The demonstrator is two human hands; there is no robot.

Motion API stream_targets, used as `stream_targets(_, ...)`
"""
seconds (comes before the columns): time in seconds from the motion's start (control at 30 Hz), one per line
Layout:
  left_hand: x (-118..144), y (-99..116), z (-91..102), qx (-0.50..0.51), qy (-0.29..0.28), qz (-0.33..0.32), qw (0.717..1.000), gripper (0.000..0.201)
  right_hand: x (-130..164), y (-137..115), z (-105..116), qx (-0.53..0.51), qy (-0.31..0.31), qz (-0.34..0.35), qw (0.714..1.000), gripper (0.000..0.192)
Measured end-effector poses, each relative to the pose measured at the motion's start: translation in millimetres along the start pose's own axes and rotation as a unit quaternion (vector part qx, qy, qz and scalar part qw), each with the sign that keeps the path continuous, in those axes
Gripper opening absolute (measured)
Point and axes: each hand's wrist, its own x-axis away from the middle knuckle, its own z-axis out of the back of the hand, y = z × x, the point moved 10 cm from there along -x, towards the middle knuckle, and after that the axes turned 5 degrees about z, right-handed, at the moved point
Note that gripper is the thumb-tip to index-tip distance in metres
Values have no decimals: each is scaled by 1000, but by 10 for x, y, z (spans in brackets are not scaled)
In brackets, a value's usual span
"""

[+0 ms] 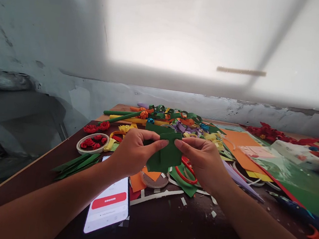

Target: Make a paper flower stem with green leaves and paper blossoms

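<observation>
Between my two hands a piece of green paper (169, 155) is held up above the table, with a fold along its top edge and a crease down it. My left hand (140, 147) is closed, pinching the fold between thumb and fingers. On the other side my right hand (197, 155) pinches the same paper near its upper right corner. Scissors with red handles (187, 173) lie just below and behind the paper, partly hidden. Under my left forearm is a lit phone (109, 206).
Red paper flowers (94, 142) sit in and beside a white ring at left, above green paper strips (76, 166). Paper chains (177, 116) pile up at the back. Orange sheets (241, 147), a plastic-covered packet (292, 170) and a dark tool with an orange handle (318, 236) lie right.
</observation>
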Motion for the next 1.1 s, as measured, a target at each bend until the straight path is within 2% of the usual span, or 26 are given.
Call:
stream_targets(0.17,-14,12,0,-33,-16,-7,999,26,25,-47,-76,23,-31,-12,999,37)
stream_targets(0.23,-11,39,-16,-61,-20,-12,998,25,35,-72,-104,62,-42,-4,997,34)
stream_targets(0.4,-10,79,8,-109,14,-24,994,24,45,-57,-183,178,-65,27,981,26)
stream_targets(0.5,-28,40,68,-55,32,-12,998,24,42,-9,-219,180,-80,19,980,25)
stream_targets(0.6,-53,-53,166,25,59,28,998,26,48,22,-247,163,-97,-2,982,27)
stream_targets(0.7,-73,-97,211,54,68,51,995,30,59,2,-257,150,-103,-2,983,28)
stream_targets(0.93,-146,-219,133,87,-11,91,992,36,45,10,-138,130,-83,-30,988,32)
stream_targets(1.0,-158,-260,101,34,-33,94,994,38,19,-8,-67,112,-69,-33,991,33)
stream_targets(1.1,-163,-143,121,-104,-11,13,994,40,-22,-81,23,107,-52,-9,993,34)
